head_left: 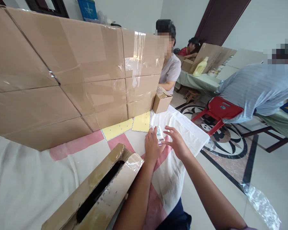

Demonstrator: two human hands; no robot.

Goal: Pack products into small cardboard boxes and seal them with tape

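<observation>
My left hand [151, 145] is closed around a small white and clear object [159, 134], held just above the cloth-covered table [38, 179]. Beside it, my right hand [177, 143] has its fingers spread and curved, with the fingertips touching the object's right side. What the small object is I cannot make out. Both hands hover near the table's right edge, just in front of the yellow patches [141, 122] on the cloth.
A tall taped cardboard wall [62, 73] stands across the table. A cardboard box with a slot [98, 191] lies near me. A small carton [161, 101] sits by a seated person [169, 68]. Another person [256, 89] sits on a red chair [219, 110] to the right.
</observation>
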